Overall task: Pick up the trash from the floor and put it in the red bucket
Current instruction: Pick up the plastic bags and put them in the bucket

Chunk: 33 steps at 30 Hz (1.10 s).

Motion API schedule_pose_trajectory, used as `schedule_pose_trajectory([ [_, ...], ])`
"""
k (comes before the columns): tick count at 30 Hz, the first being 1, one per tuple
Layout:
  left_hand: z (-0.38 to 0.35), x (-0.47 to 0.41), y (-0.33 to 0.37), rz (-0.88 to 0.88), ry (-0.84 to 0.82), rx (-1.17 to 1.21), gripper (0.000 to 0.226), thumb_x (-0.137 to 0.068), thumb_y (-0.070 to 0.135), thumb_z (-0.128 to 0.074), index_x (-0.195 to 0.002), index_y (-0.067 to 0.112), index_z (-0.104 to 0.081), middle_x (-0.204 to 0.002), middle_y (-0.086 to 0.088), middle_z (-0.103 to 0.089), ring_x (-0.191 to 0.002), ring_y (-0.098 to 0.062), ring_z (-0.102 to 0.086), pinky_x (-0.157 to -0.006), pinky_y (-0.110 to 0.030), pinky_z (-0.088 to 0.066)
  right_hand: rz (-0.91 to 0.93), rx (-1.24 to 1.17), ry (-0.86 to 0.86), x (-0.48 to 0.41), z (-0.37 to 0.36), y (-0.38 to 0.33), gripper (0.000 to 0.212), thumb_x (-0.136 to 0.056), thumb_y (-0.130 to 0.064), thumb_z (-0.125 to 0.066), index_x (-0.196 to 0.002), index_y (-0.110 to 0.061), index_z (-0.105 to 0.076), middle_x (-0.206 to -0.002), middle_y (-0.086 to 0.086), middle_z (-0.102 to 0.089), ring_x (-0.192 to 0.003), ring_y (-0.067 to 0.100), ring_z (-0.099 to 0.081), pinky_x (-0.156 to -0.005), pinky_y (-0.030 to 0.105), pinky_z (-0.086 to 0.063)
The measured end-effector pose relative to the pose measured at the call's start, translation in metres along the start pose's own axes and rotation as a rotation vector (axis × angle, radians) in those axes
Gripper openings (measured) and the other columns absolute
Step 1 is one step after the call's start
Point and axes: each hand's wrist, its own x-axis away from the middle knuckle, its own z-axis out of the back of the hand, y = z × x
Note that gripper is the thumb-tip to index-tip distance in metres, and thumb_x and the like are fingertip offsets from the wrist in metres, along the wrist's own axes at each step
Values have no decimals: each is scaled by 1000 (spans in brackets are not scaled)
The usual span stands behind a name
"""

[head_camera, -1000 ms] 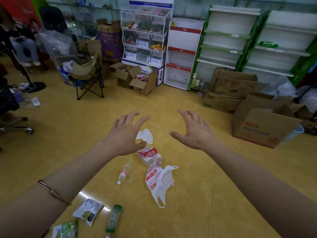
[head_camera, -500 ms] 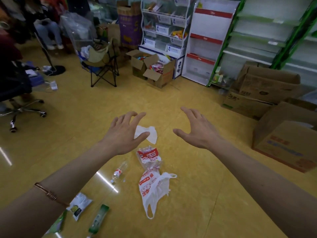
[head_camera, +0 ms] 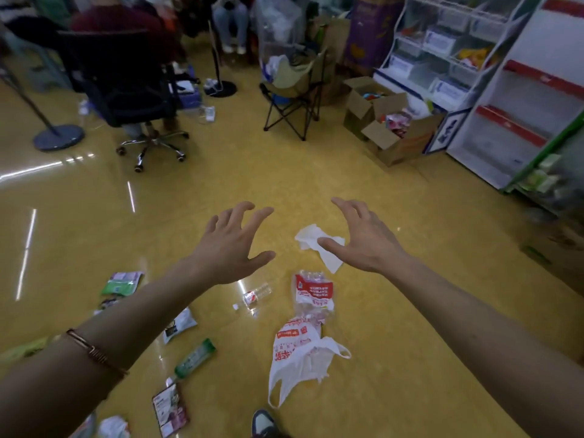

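Trash lies scattered on the yellow floor. A white tissue (head_camera: 313,240) sits just under my right hand (head_camera: 363,241), whose fingers are spread and hold nothing. My left hand (head_camera: 234,245) hovers open to the left of it, also empty. Below the hands lie a small clear bottle (head_camera: 257,295), a crumpled red-and-white wrapper (head_camera: 313,294) and a white plastic bag with red print (head_camera: 300,358). Further left are a green tube (head_camera: 196,358), a green packet (head_camera: 121,282) and other wrappers (head_camera: 180,324). No red bucket is in view.
A black office chair (head_camera: 132,83) and a folding camp chair (head_camera: 294,90) stand ahead. Open cardboard boxes (head_camera: 388,134) and display shelves (head_camera: 512,99) line the right. A round stand base (head_camera: 58,137) is at the left. People sit at the back. My shoe (head_camera: 264,423) shows at the bottom.
The view has swung left and the floor trash has shifted right in frame. Both hands stay open and empty, now spread wider apart above the tissue.
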Motion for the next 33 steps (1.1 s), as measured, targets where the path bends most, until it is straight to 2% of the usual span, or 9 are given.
schedule_pose_trajectory([
  [6,2,-39,-10,78,30,13,78,-87,60,-45,-148,36,-3,-153,-4,-8,-139,-28,-18,-115,-46,-18,47,4,-42,-66,1,8,82,-82,-66,-51,-147,-37,-12,-151,-2,-18,-136,28,-27,-103,54,-37],
  [12,-19,-60,-14,234,-4,37,79,-86,62,-46,-148,38,-3,-154,-3,-6,-140,-28,-15,-115,-47,-17,155,82,-191,-122,-19,20,83,-81,-69,-49,-148,-38,-10,-152,-2,-14,-136,31,-25,-103,56,-36],
  [16,-29,-77,-18,400,-6,42,82,-85,62,-48,-148,39,-2,-155,-3,-5,-141,-29,-13,-115,-52,-17,287,98,-243,-175,-22,28,83,-81,-70,-48,-148,-38,-10,-154,-1,-13,-138,31,-23,-105,56,-35],
  [21,-50,-98,1,628,20,21,82,-84,62,-48,-148,36,-5,-153,-6,-11,-138,-32,-21,-113,-49,-21,516,68,-288,-227,-32,45,81,-82,-66,-51,-148,-39,-12,-154,0,-15,-138,30,-24,-107,53,-33],
  [27,-104,-110,43,803,-32,95,82,-84,59,-51,-148,34,-7,-152,-6,-12,-137,-32,-21,-111,-48,-22,597,81,-449,-251,-71,87,82,-83,-65,-51,-148,-37,-11,-153,-1,-15,-139,28,-23,-109,52,-30],
  [33,-189,-130,55,900,-157,153,89,-82,64,-50,-147,41,7,-154,-6,-4,-140,-31,-12,-108,-56,-24,566,119,-587,-260,-147,132,83,-81,-67,-52,-147,-40,-11,-154,-2,-12,-139,32,-18,-110,56,-25],
])
